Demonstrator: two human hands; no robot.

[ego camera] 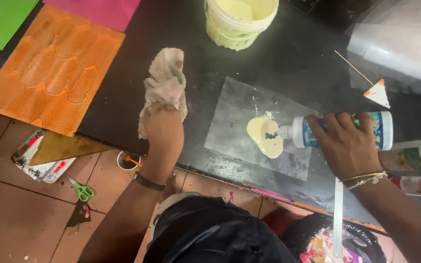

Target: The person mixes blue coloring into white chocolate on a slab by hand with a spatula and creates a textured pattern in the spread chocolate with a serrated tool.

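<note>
My right hand [347,141] grips a white squeeze bottle [383,127] with a blue label, laid sideways with its nozzle pointing left. The nozzle touches a pale yellow blob of paste [265,137] with a small dark spot on it. The blob lies on a grey transparent sheet [237,119] on the black tabletop [293,53]. My left hand [164,134] holds a crumpled beige cloth [166,80] on the table, left of the sheet.
A white bucket of pale yellow paste [239,19] stands at the back. An orange wavy-textured panel [54,68], green and pink sheets lie at the left. A stick with a small triangle [377,92], plastic sheets and more bottles [415,156] sit right. Green scissors [81,190] lie on the tiled floor.
</note>
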